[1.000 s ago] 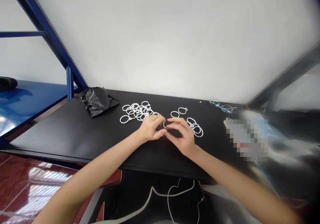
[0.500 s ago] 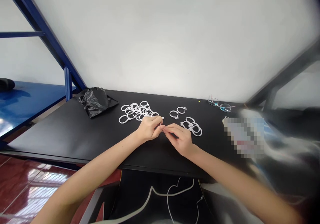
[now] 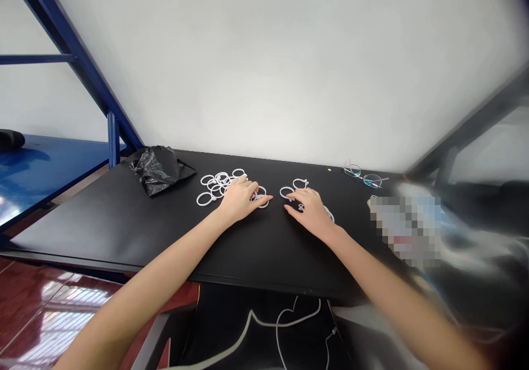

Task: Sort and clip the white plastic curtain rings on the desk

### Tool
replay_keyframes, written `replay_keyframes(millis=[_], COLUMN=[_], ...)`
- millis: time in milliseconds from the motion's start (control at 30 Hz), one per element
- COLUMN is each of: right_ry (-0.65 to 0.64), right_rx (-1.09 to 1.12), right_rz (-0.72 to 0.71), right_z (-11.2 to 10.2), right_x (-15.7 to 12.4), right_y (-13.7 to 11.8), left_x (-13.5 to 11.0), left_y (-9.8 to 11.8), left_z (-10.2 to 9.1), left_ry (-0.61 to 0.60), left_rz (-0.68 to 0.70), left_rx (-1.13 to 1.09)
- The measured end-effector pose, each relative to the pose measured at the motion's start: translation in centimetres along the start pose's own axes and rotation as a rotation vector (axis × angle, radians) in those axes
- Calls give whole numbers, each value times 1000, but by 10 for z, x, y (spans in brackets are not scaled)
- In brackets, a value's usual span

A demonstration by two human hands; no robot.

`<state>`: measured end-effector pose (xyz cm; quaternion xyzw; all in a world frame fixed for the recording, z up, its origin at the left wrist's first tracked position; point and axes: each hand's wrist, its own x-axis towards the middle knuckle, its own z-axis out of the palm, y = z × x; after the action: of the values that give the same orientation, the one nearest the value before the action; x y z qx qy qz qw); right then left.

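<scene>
Several white rings with small clasps, like zip ties closed into loops, lie on the black table [image 3: 165,232]. My left hand [image 3: 239,198] rests over the right part of the larger pile of white rings [image 3: 205,199], fingers apart and thumb pointing right, covering some of them. Beside its thumb a white ring [image 3: 263,202] shows in part. My right hand [image 3: 311,210] hovers low over the smaller group, its thumb and fingers spread. A white ring [image 3: 286,192] lies at its fingertips, and another white ring [image 3: 300,184] just behind. The rings beneath the right palm are mostly hidden.
A crumpled black plastic bag [image 3: 159,169] lies at the back left. Eyeglasses [image 3: 363,177] rest at the back right, near a blurred clear plastic package [image 3: 407,232]. White cables [image 3: 285,322] hang below the table's front edge. Behind stands a pale wall [image 3: 273,66].
My hands were together at the middle, fingertips pinched. Now they are apart: the left has moved left onto the larger pile, the right has moved right over the smaller group. Both have opened.
</scene>
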<state>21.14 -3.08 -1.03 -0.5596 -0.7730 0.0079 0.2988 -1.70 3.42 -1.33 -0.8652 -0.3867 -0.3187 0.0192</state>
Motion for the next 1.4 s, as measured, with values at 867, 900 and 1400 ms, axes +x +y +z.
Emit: replay_keyframes(millis=[867, 900, 1400], right_ry=[310, 311, 210], right_rx=[395, 410, 626], right_rz=[-274, -242, -286], right_z=[2, 1, 0], right_x=[-11, -11, -19], right_y=[-51, -51, -63], left_x=[-8, -8, -17], left_y=[36, 35, 27], left_z=[-10, -10, -8], left_ry=[-19, 7, -5], left_rz=[271, 254, 412], left_rx=[-222, -245, -261])
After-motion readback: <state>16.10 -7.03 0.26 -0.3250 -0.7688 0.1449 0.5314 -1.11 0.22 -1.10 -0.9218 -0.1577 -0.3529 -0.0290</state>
